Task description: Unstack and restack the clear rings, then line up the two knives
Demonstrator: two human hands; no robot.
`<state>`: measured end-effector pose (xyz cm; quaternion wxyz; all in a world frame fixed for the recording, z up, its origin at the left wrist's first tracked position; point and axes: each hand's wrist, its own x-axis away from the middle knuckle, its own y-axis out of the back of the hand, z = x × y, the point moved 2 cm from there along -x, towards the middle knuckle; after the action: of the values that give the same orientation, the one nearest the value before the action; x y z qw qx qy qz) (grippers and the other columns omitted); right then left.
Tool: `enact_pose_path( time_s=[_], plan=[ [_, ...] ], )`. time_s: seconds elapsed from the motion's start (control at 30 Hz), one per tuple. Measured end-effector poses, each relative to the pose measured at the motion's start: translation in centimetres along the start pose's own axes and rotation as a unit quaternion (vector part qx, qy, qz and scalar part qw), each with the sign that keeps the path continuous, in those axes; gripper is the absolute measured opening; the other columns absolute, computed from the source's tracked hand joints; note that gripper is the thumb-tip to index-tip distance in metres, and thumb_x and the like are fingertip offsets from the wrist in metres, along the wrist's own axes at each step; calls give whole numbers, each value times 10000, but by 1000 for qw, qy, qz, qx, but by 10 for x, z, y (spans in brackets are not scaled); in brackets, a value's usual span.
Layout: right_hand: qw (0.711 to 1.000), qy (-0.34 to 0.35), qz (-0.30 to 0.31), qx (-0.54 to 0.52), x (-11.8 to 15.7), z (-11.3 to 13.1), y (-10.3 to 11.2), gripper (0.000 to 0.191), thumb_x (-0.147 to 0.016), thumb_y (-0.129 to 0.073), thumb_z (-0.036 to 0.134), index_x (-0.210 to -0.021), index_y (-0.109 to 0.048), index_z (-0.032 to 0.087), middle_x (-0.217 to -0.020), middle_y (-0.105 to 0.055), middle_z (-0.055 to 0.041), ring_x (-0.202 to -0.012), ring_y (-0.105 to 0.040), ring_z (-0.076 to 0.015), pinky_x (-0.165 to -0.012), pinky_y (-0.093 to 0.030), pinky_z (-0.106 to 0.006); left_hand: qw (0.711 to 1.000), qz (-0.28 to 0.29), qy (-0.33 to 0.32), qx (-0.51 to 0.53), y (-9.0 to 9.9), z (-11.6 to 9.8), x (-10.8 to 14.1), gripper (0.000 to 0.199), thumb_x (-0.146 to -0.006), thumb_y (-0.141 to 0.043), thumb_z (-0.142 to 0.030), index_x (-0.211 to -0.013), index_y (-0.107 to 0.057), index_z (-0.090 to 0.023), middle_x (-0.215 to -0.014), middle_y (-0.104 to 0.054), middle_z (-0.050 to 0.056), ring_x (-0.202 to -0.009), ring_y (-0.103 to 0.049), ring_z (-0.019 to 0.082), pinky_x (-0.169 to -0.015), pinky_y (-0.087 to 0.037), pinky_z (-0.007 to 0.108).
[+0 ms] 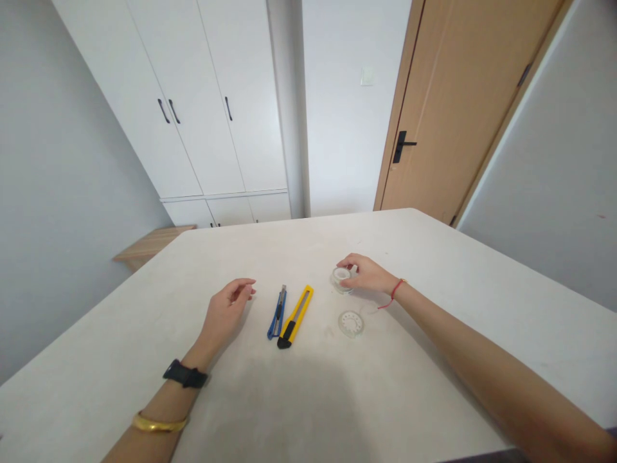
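Note:
My right hand (365,272) has its thumb and fingers around a roll of clear tape (341,275) that appears to sit on the white table (308,399). Closer to me lies a flat, clear round disc (351,324) with small holes in a ring. My left hand (228,307) rests on the tabletop, fingers loosely bent and nothing in it. Just right of that hand is a blue utility knife (277,314). A larger yellow utility knife (295,316) with a black end lies beside it, between my two hands.
White cabinets (212,96) with black handles stand beyond the table's far edge. A wooden door (453,96) is at the back right. Past the table's left edge shows a low wooden surface (154,245).

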<state>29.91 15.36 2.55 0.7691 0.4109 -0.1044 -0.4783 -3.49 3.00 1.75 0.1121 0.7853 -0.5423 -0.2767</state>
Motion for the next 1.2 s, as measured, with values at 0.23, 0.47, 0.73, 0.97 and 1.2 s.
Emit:
enact_pose_path(
  time_s=[0.23, 0.47, 0.73, 0.97, 1.2],
  plan=[
    [999, 5, 14, -32, 9, -9, -6, 371, -631, -739, 263, -985, -686, 169, -979, -636, -63, -892, -616, -202, -724, -502, -290, 1000, 2, -2, -2, 2, 4, -1, 384, -844, -517, -507, -1016, -653, -192, -857, -713, 52, -772, -674, 209, -776, -511, 340],
    [999, 11, 15, -34, 11, -8, -5, 363, -632, -724, 253, -980, -676, 162, -999, -629, -71, -877, -615, -196, -737, -511, -297, 1000, 3, -4, -3, 2, 3, -1, 370, -846, -524, -494, -1018, -653, -193, -858, -708, 47, -777, -666, 201, -779, -502, 327],
    [999, 9, 23, -33, 12, -6, -6, 371, -638, -725, 261, -990, -668, 159, -1005, -627, -74, -882, -611, -198, -747, -502, -305, 1000, -1, -3, -3, 2, 3, 0, 365, -840, -529, -491, -1003, -657, -191, -848, -706, 45, -770, -662, 199, -765, -502, 319],
    [999, 11, 24, -24, 12, -7, -6, 374, -633, -736, 271, -984, -667, 161, -992, -626, -65, -865, -607, -188, -755, -502, -301, 1000, 3, -1, -7, 3, 1, -1, 379, -833, -526, -502, -995, -659, -186, -841, -710, 43, -766, -660, 196, -767, -497, 322],
    [999, -15, 24, -23, 14, -7, -6, 443, -609, -746, 249, -1029, -633, 161, -1011, -628, -67, -895, -598, -192, -786, -494, -312, 1000, 3, 3, -4, 2, 3, -2, 373, -831, -532, -496, -999, -657, -187, -845, -708, 42, -771, -659, 194, -775, -495, 321]
  ],
)
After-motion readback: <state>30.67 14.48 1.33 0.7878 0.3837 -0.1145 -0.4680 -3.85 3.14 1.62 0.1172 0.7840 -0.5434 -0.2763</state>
